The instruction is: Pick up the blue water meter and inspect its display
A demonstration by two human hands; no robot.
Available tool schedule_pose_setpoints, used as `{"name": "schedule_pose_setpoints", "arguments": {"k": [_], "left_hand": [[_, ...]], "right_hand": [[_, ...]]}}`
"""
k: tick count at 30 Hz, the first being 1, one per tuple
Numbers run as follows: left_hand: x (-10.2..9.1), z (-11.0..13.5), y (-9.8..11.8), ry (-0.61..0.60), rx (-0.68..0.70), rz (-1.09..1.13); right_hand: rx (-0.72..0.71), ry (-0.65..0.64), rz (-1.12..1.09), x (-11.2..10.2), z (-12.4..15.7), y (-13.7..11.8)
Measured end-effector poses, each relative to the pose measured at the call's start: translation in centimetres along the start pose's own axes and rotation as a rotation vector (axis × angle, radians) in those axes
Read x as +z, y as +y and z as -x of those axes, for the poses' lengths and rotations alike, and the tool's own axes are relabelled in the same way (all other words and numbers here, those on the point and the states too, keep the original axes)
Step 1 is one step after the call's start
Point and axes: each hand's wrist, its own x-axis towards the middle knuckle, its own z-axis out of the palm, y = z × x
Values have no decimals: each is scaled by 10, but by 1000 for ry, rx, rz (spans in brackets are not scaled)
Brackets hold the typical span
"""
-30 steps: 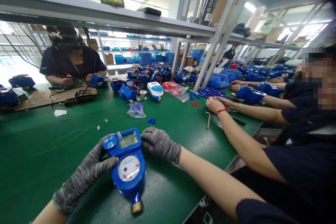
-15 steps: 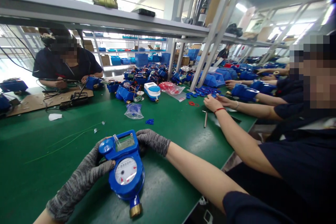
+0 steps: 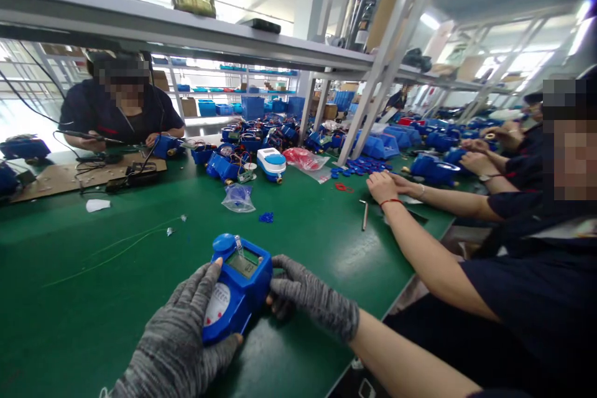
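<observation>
I hold a blue water meter (image 3: 240,286) with a small display and a white dial, tilted up off the green table (image 3: 93,298). My left hand (image 3: 186,336), in a grey knit glove, wraps over its near end and covers part of the dial. My right hand (image 3: 303,292), gloved the same way, grips the meter's right side with curled fingers.
A clear plastic bag (image 3: 237,197), small blue parts (image 3: 266,217), thin wires (image 3: 135,237) and a metal tool (image 3: 364,214) lie beyond. Several blue meters (image 3: 247,149) are piled at the back. A person's arms (image 3: 420,224) rest on the right; another person (image 3: 121,112) works at the far left.
The meter has been lifted and turned, its brass end swung toward me and out of sight. My left hand has moved over the dial; my right hand has shifted down along its side.
</observation>
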Motion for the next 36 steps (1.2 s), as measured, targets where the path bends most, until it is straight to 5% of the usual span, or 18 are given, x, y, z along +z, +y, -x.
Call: {"name": "schedule_pose_setpoints", "arguments": {"k": [2,5,8,13,19,28,36], "left_hand": [[-5,-5,-2,-13,123,19],[-12,-13,-10,-96,306,4],[-12,-16,-17,-135,373,-43],[-3,-19,-21,-123,342,-33],[5,-24,-25,-44,410,-74],[10,-23,-38,-120,384,-11],[17,-24,-54,-125,382,186]], "right_hand": [[-66,60,175,-35,-19,-6],[-255,437,595,-86,-74,-13],[-318,506,953,-111,-126,-14],[-324,406,1086,-109,-160,-16],[-286,352,1208,-108,-166,-18],[-226,377,1243,-114,-176,-25],[-256,394,1239,-97,-133,-25]]}}
